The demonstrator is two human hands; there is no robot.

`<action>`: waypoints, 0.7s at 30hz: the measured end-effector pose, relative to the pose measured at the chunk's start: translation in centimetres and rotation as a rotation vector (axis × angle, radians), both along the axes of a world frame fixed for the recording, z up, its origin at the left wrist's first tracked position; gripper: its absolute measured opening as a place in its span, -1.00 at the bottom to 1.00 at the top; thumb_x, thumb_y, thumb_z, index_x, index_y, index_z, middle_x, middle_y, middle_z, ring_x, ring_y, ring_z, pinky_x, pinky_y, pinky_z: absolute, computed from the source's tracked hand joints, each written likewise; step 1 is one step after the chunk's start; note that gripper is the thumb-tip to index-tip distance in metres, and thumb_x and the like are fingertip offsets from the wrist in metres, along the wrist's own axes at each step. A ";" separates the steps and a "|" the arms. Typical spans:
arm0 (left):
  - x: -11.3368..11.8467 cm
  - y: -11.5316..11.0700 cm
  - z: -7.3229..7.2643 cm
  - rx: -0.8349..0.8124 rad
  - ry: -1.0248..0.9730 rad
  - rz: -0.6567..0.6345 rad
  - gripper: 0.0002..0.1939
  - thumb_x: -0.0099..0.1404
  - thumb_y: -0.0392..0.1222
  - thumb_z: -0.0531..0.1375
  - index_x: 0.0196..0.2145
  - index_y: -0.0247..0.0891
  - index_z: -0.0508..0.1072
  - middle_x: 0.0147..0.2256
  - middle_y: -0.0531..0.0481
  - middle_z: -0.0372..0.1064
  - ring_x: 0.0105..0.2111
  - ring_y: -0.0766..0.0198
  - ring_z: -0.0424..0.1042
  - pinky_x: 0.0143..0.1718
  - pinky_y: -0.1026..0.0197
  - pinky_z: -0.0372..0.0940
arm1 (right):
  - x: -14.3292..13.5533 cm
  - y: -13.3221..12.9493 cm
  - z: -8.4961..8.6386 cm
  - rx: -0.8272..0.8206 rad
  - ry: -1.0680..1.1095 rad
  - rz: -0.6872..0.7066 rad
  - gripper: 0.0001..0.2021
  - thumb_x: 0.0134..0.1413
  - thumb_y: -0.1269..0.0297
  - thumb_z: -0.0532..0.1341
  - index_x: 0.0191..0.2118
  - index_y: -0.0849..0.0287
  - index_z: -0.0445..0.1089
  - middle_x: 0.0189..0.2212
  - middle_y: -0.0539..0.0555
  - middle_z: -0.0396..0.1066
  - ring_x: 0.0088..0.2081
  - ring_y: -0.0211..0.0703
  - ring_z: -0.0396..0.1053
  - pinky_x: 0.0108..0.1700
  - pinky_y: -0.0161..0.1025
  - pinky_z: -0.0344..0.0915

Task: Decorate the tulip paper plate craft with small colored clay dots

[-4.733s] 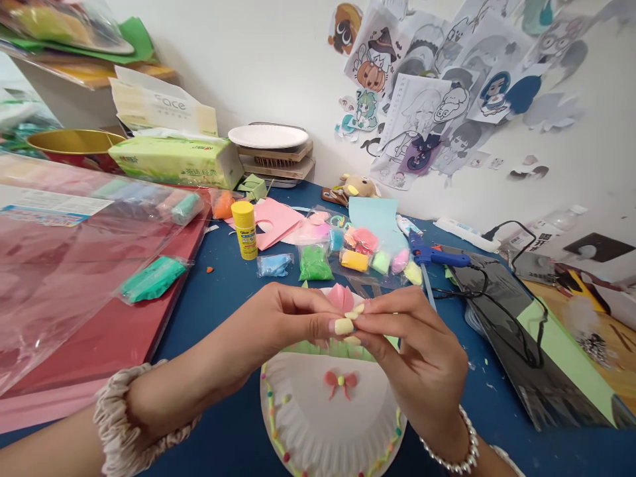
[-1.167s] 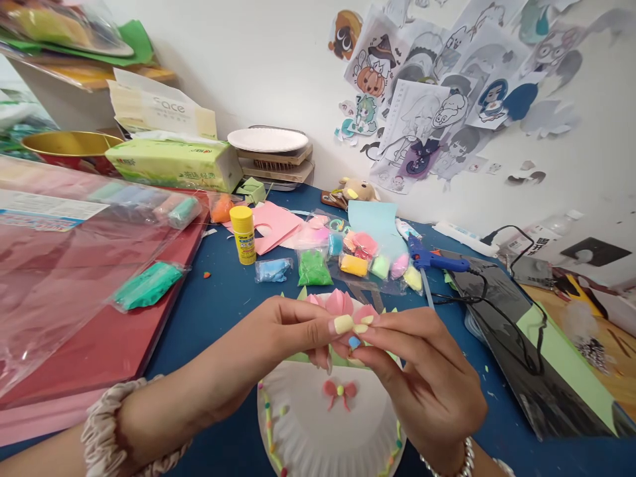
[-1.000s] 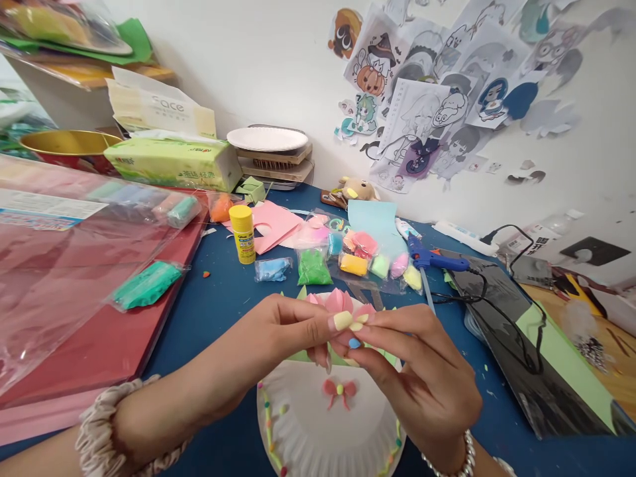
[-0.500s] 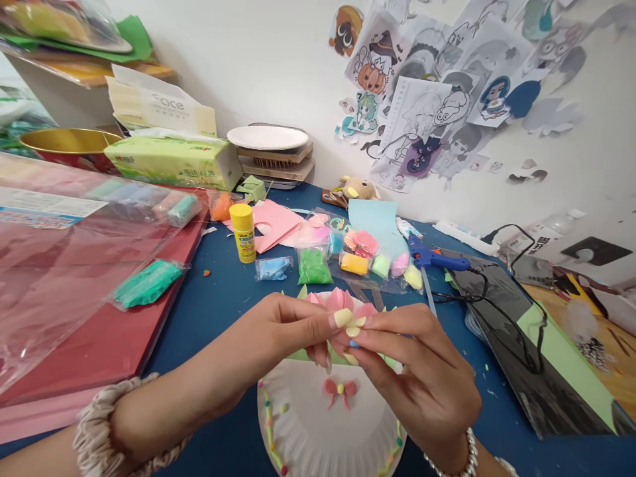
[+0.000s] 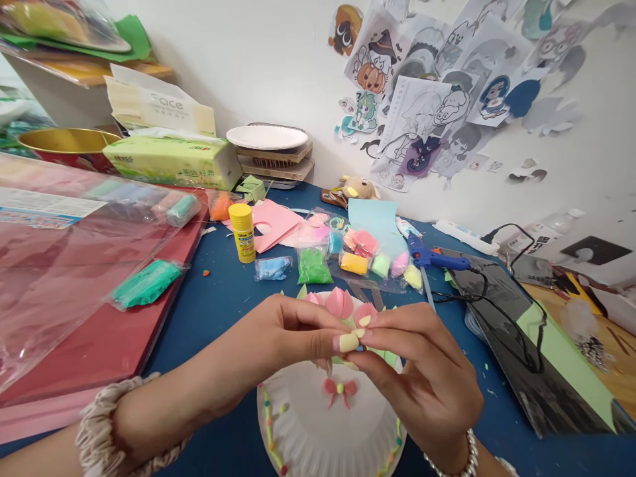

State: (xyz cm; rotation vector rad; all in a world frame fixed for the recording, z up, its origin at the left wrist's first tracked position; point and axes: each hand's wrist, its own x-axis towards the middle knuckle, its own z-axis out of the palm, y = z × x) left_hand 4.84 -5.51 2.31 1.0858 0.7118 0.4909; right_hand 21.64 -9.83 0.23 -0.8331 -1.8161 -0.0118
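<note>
Fingertips of my left hand [image 5: 293, 338] and my right hand [image 5: 422, 371] meet over a paper plate [image 5: 342, 437], both closed in a pinch. A tiny bit of blue clay [image 5: 360, 348] shows between them, mostly hidden by the fingers. On the plate below lies a pink clay bow [image 5: 340, 389] with a yellow-green centre. A green clay vine with coloured dots [image 5: 269, 414] runs along the plate's left edge, and a similar one along the right. Pink paper petals [image 5: 340, 303] and green leaves rise behind my fingers at the plate's far side.
A glue stick [image 5: 242, 232], bagged blue clay [image 5: 273, 267], bagged green clay [image 5: 315, 266] and several other clay packets lie beyond the plate. A blue glue gun [image 5: 440, 260] with its cable is at right, near a dark sheet [image 5: 501, 344]. Red boards [image 5: 99, 344] cover the left.
My left thumb has shifted slightly right and down, closer to my right fingertips. The blue clay is now more covered. Plate and bow stay in place.
</note>
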 end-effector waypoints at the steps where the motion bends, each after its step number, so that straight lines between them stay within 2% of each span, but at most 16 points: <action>1: 0.0 0.0 0.0 -0.006 -0.002 -0.001 -0.89 0.08 -0.22 0.25 -0.56 -0.23 0.54 -0.60 0.13 0.39 -0.53 0.42 0.25 -0.44 0.39 0.15 | 0.0 0.0 0.0 -0.002 -0.001 0.005 -0.78 -0.14 0.58 0.28 -0.30 0.25 0.39 -0.39 0.03 0.38 -0.37 -0.28 0.34 -0.39 -0.27 0.29; 9: 0.1 0.0 0.4 -0.031 0.001 0.015 -0.85 0.05 -0.22 0.27 -0.62 -0.26 0.52 -0.62 0.16 0.37 -0.53 0.46 0.27 -0.43 0.44 0.16 | 0.1 0.1 0.2 -0.026 -0.029 0.012 -0.77 -0.11 0.48 0.29 -0.24 0.24 0.39 -0.34 0.07 0.38 -0.32 -0.24 0.35 -0.35 -0.25 0.31; 13: 0.2 0.0 0.6 -0.028 0.007 0.031 -0.87 0.04 -0.20 0.28 -0.60 -0.26 0.53 -0.60 0.15 0.36 -0.52 0.46 0.26 -0.44 0.44 0.16 | 0.3 0.0 0.3 -0.027 -0.041 0.031 -0.79 -0.10 0.51 0.28 -0.25 0.24 0.40 -0.36 0.07 0.39 -0.34 -0.25 0.35 -0.37 -0.25 0.31; 16: 0.2 0.0 0.4 -0.023 -0.010 0.026 -0.87 0.03 -0.20 0.28 -0.62 -0.26 0.52 -0.61 0.15 0.35 -0.53 0.45 0.24 -0.45 0.43 0.16 | 0.3 0.0 0.3 -0.020 -0.038 0.026 -0.80 -0.11 0.53 0.28 -0.27 0.24 0.40 -0.37 0.06 0.39 -0.35 -0.26 0.34 -0.38 -0.26 0.31; 21: 0.2 0.0 -0.2 -0.049 -0.023 0.017 -0.94 -0.01 -0.21 0.30 -0.53 -0.24 0.52 -0.58 0.14 0.40 -0.51 0.41 0.29 -0.41 0.38 0.19 | 0.1 0.0 0.2 -0.018 -0.046 0.005 -0.80 -0.11 0.52 0.28 -0.28 0.23 0.40 -0.38 0.05 0.39 -0.35 -0.27 0.34 -0.36 -0.27 0.31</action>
